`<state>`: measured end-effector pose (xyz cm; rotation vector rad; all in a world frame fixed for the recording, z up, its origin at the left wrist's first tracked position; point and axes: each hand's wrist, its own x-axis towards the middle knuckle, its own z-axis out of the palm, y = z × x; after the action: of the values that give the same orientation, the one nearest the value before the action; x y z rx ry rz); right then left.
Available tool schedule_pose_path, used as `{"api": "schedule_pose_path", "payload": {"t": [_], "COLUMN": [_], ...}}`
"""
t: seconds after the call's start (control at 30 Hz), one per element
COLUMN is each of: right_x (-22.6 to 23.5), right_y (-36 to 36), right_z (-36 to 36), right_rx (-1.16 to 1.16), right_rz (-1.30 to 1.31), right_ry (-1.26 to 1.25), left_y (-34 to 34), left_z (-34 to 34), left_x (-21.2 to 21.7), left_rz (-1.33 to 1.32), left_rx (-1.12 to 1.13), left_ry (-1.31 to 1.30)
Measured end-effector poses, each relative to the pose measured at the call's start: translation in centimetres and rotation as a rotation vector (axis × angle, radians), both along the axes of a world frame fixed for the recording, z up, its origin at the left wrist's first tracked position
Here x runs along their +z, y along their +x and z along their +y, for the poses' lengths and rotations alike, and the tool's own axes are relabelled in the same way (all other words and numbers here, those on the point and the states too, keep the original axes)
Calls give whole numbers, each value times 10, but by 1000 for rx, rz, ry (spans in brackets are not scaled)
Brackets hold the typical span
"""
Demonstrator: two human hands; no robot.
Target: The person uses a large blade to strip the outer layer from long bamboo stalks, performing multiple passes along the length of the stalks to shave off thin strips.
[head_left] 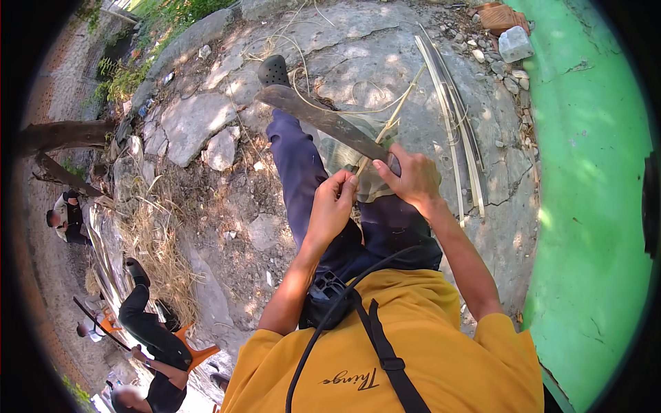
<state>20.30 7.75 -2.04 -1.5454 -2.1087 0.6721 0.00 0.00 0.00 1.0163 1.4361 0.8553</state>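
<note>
The right hand (413,180) grips the handle of a long dark knife (323,120), fingers closed, blade lying across the lap. The left hand (332,205) pinches a thin bamboo strip (389,124) against the blade. More split strips (458,127) lie on the cracked stone ground (200,120).

Bright dappled sunlight, fisheye-warped dark rim.

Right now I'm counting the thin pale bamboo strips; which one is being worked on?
The strip pinched in the left hand, against the long dark blade; the others lie on the stone.
</note>
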Motion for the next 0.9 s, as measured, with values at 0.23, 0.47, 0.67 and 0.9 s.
{"api": "schedule_pose_path", "payload": {"t": [0.23,0.47,0.67,0.9], "right_x": [-44,2,3,3], "right_y": [48,42,44,39], "right_z": [45,11,-21,-43], "right_rx": [-294,-340,-231,-47], "right_rz": [117,761,535,101], "right_ry": [-89,-426,-285,-118], "left_y": [-27,-18,-5,-5], "left_z": [-40,1,2,-11], "left_x": [17,46,35,27], "left_rz": [-32,320,233,109], "left_rx": [13,-205,-175,-138], "left_ry": [-10,97,130,27]}}
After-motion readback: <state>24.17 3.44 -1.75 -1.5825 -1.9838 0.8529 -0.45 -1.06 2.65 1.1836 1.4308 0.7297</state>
